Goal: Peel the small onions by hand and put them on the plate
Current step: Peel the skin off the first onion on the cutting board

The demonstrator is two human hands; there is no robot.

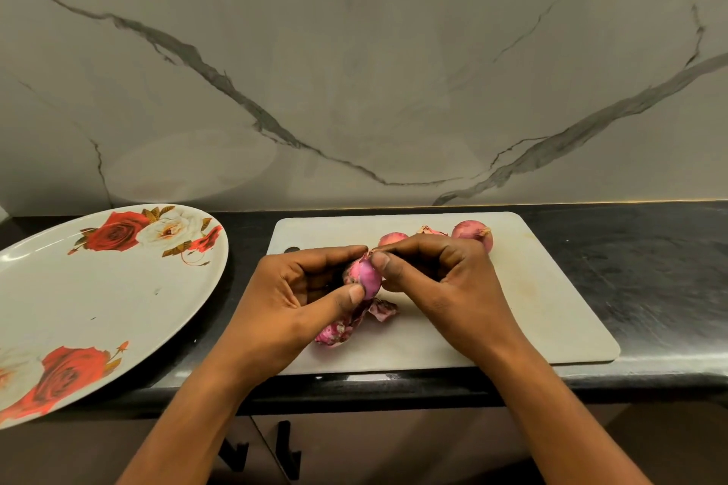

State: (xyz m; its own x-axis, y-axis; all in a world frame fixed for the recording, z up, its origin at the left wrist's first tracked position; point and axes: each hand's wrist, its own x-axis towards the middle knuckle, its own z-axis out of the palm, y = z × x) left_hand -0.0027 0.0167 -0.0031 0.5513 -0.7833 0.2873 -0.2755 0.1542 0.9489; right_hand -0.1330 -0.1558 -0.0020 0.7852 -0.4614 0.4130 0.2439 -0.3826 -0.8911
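Papery pink skins [354, 321] lie crumpled near the front edge of the smooth white board [551, 307], just under your hands. Your left hand [299, 295] curls round a glossy half-peeled onion [368, 276], thumb pressed on it. Your right hand [445, 280] pinches skin at its tip. Two round onions [472, 230] sit by the board's far edge. The oval rose-printed plate [118, 287] lies at the left end of the black bench [650, 268].

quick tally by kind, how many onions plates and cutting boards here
white rectangular cutting board: 1
white oval rose-print plate: 1
small pink-red onions: 3 visible, one being peeled, two on the board behind
total: 5
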